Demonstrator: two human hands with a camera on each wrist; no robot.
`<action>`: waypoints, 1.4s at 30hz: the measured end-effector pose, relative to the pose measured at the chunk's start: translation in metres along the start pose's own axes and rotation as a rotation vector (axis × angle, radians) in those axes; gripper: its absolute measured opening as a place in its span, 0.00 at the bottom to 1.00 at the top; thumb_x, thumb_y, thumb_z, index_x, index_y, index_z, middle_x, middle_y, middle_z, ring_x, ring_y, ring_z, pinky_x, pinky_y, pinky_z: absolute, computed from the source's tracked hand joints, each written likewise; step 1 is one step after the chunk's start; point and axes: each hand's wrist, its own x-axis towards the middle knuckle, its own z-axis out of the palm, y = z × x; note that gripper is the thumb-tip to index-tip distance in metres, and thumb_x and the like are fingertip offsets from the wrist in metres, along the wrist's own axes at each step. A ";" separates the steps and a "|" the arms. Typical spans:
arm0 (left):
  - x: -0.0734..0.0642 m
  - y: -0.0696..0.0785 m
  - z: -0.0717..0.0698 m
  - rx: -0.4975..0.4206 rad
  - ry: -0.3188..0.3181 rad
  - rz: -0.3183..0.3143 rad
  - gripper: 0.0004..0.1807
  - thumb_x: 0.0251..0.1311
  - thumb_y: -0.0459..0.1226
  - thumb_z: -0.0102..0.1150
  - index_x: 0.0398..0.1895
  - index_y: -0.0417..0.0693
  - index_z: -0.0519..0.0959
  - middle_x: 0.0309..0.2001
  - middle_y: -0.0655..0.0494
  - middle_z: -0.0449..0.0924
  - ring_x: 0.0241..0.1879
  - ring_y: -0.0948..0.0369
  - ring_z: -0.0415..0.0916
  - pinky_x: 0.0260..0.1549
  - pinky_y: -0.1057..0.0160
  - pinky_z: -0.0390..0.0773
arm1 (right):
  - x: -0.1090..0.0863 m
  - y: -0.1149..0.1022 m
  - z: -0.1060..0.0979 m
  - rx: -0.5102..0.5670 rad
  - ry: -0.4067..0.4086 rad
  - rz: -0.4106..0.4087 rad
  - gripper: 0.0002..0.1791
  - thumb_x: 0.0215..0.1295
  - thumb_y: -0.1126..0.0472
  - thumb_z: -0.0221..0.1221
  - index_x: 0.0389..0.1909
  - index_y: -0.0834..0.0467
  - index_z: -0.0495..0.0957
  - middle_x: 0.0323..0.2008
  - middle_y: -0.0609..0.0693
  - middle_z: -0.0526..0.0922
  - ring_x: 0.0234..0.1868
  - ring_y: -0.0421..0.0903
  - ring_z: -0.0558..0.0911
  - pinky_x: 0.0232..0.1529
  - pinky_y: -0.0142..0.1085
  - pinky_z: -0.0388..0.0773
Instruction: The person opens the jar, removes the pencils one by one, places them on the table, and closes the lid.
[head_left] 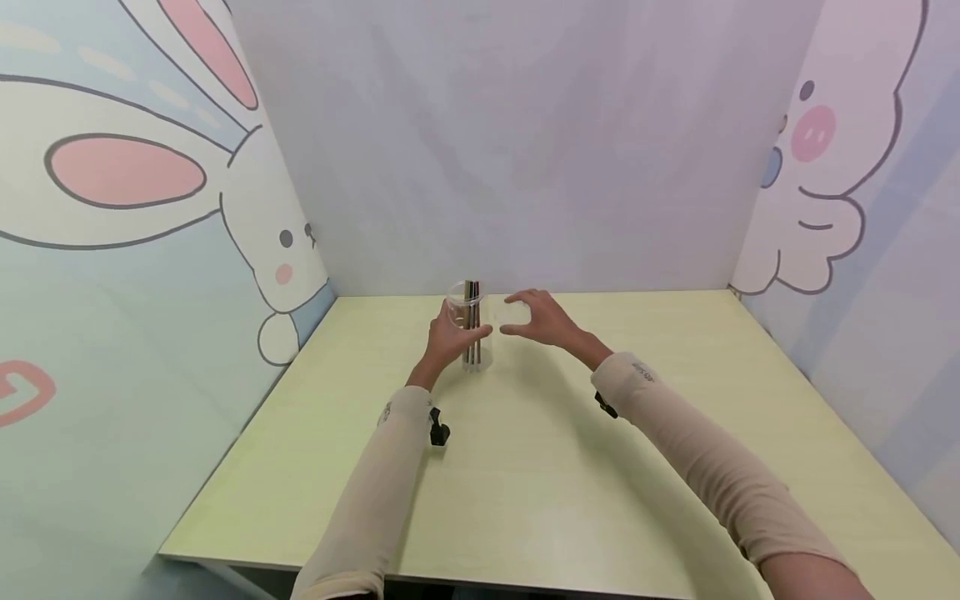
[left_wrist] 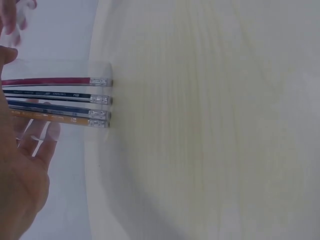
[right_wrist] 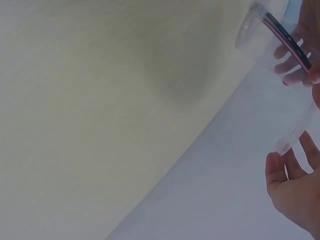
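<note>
In the head view, a clear plastic canister (head_left: 487,357) is upright near the table's far edge, with several pencils (head_left: 472,310) standing in it. My left hand (head_left: 452,337) grips its side, thumb across the front. The left wrist view shows red, dark green, dark blue and orange pencils (left_wrist: 55,94), their metal-capped ends at the canister's bottom. To the right of the canister, my right hand (head_left: 546,318) holds a clear round lid (head_left: 513,314) between thumb and fingers, apart from the canister's open top. In the right wrist view the lid (right_wrist: 290,139) appears edge-on.
The pale yellow tabletop (head_left: 525,492) spreads beneath both arms. A grey back wall (head_left: 540,142) rises behind its far edge. Cartoon-printed side panels (head_left: 247,242) flank it at left and right.
</note>
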 end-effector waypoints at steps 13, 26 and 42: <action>-0.004 0.004 0.000 -0.013 0.002 -0.029 0.50 0.40 0.62 0.71 0.66 0.56 0.60 0.53 0.51 0.75 0.51 0.54 0.76 0.46 0.51 0.79 | -0.016 0.010 0.038 0.004 -0.230 0.011 0.32 0.49 0.48 0.73 0.51 0.60 0.77 0.51 0.57 0.80 0.54 0.57 0.75 0.58 0.49 0.68; -0.003 0.004 0.000 0.004 -0.001 -0.017 0.52 0.39 0.64 0.70 0.67 0.57 0.59 0.54 0.51 0.76 0.51 0.54 0.75 0.48 0.50 0.77 | -0.023 0.008 0.045 -0.007 -0.295 0.056 0.28 0.49 0.49 0.73 0.49 0.58 0.77 0.49 0.55 0.80 0.49 0.51 0.76 0.53 0.45 0.71; -0.003 0.004 -0.001 0.000 -0.003 -0.006 0.52 0.40 0.63 0.71 0.68 0.58 0.58 0.53 0.52 0.76 0.50 0.54 0.76 0.48 0.50 0.77 | -0.015 0.006 0.027 -0.008 -0.261 0.027 0.37 0.53 0.47 0.70 0.61 0.59 0.72 0.59 0.57 0.75 0.58 0.58 0.75 0.58 0.50 0.70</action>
